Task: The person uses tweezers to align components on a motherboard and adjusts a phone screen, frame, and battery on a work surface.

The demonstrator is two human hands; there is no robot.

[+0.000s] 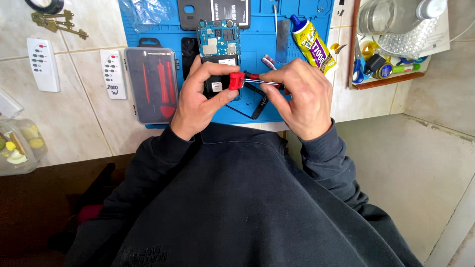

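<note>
Blue mat (pixel 307 44), hands (pixel 297 99) pinching screwdriver (pixel 247 79)

I see a yellow glue tube (pixel 312 45) with a blue cap and purple lettering lying slanted at the right edge of the blue work mat (pixel 302 106). Left of the mat sits a grey plastic tool case (pixel 151 85) with a clear lid, red tools showing through. A crumpled clear plastic bag (pixel 147 10) rests at the mat's top left corner. On the opened phone (pixel 217 54), a small white label (pixel 227 62) sits below the blue circuit board. Above it, a black panel (pixel 213 12) carries a white-lettered label. No lit screens are visible from here.
</note>
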